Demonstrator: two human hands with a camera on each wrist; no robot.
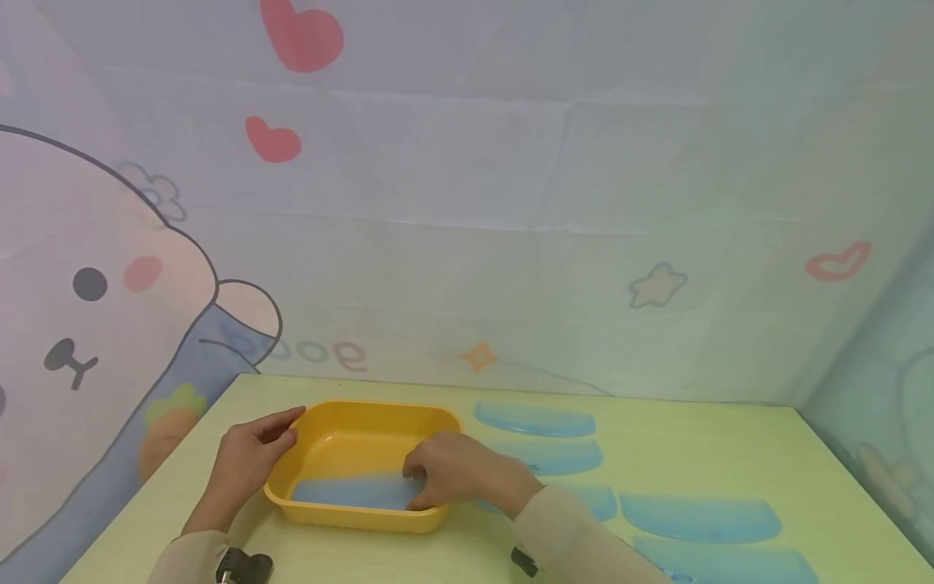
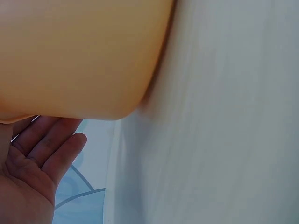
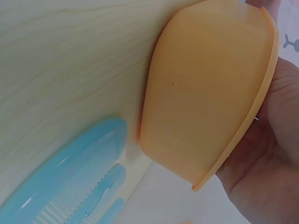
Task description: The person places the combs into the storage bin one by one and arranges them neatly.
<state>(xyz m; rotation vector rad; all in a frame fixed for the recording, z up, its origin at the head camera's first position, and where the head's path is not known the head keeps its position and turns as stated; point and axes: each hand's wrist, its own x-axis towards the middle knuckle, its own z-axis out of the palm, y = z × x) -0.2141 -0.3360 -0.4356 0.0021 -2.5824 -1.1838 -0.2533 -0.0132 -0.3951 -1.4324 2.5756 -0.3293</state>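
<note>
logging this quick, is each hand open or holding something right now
Left hand: open, touching the side of the yellow basin.
Right hand: closed, pinching a blue comb inside it.

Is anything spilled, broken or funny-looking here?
Nothing looks spilled or broken: the yellow tub stands upright, and blue combs lie flat beside it. One oddity: the faint word on the backdrop looks backwards, like "good" mirrored.

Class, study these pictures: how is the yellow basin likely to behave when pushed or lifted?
The yellow basin would probably slide rather than tip, being low and wide-based. Its thin rim hints it may be light for its size. Its smooth, slightly shiny walls may feel slippery.
</note>
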